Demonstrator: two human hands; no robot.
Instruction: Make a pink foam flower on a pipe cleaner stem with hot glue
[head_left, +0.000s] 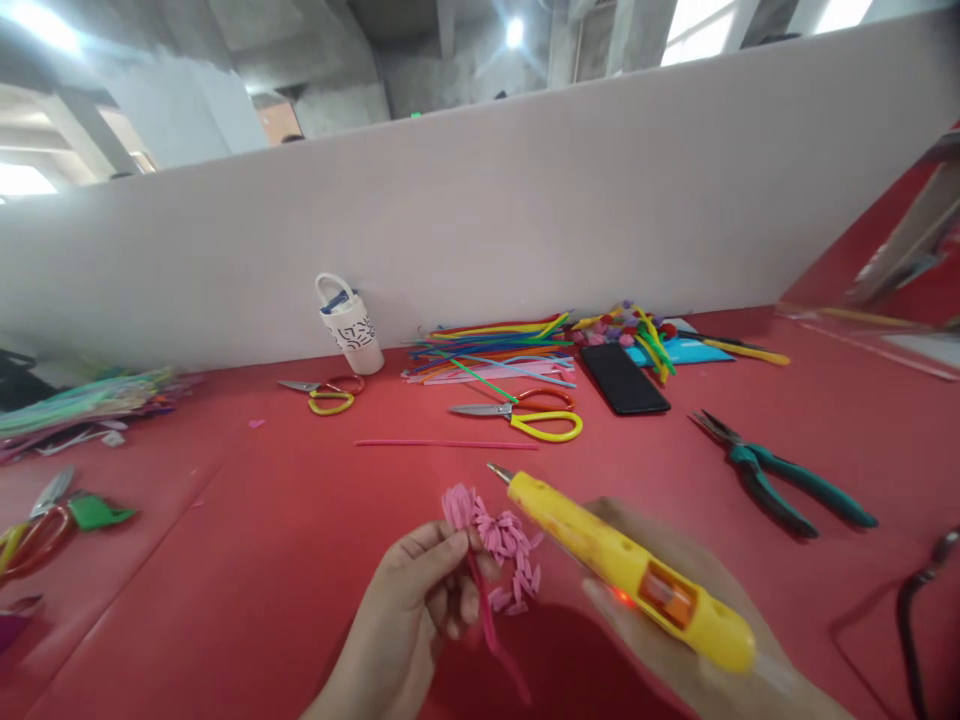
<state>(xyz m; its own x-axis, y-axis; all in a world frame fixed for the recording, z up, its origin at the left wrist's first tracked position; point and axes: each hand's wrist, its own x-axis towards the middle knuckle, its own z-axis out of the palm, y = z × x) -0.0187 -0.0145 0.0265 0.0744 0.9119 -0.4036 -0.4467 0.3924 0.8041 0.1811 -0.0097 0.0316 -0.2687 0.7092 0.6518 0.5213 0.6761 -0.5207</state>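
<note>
Between the thumb and fingers of my left hand (427, 580) is a small pink flower (459, 506) of fuzzy pipe cleaner. A darker pink pipe cleaner stem (487, 620) hangs down from the same grip. Just right of those fingers sits a cluster of short pink pieces (510, 540); whether it is joined to the flower I cannot tell. My right hand (697, 590), a little blurred, is closed around a yellow glue gun (600, 540) with a red light underneath. Its metal tip points up and left, above the pink pieces and apart from them.
Scissors (547, 425), a pink pipe cleaner (446, 444) and green-handled pliers (780, 480) lie on the red table. Further back are a phone (624, 378), coloured pipe cleaners (495, 345), a white cup (352, 330) and more scissors (330, 396). A pale partition (480, 220) closes off the back.
</note>
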